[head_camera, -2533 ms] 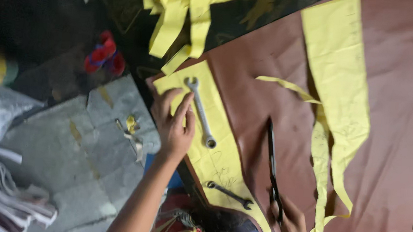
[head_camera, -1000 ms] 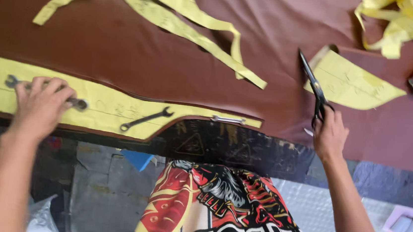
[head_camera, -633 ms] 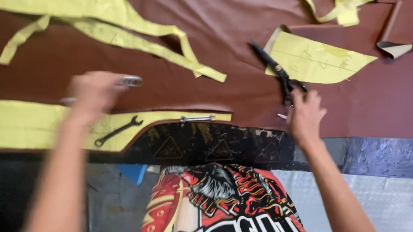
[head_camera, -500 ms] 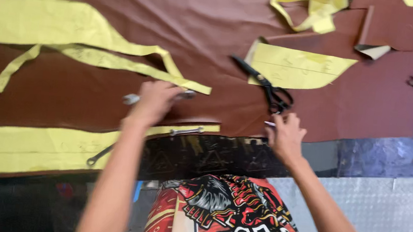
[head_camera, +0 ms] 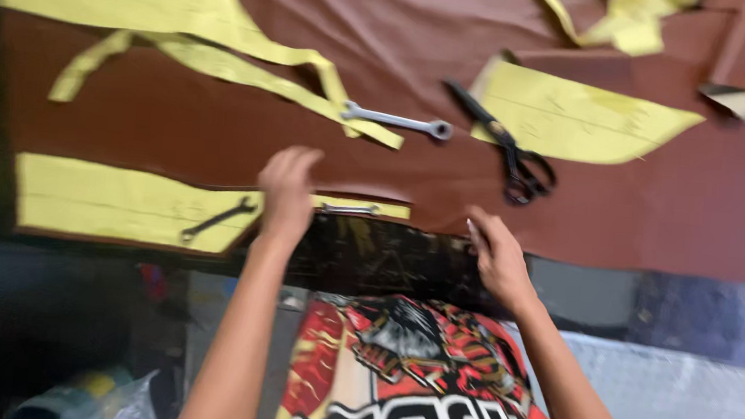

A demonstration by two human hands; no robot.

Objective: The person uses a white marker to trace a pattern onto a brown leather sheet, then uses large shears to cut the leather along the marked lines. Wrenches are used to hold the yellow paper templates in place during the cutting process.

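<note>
While both hands empty, open: left hand (head_camera: 289,189), right hand (head_camera: 494,252) near scissors (head_camera: 508,149).

I see no packages, labels, signs or screens from here. The nearest thing to one is a crumpled clear plastic bag (head_camera: 104,397), low on the floor, well below and to the left of my left grip (head_camera: 289,189); its contents are blurred.
</note>
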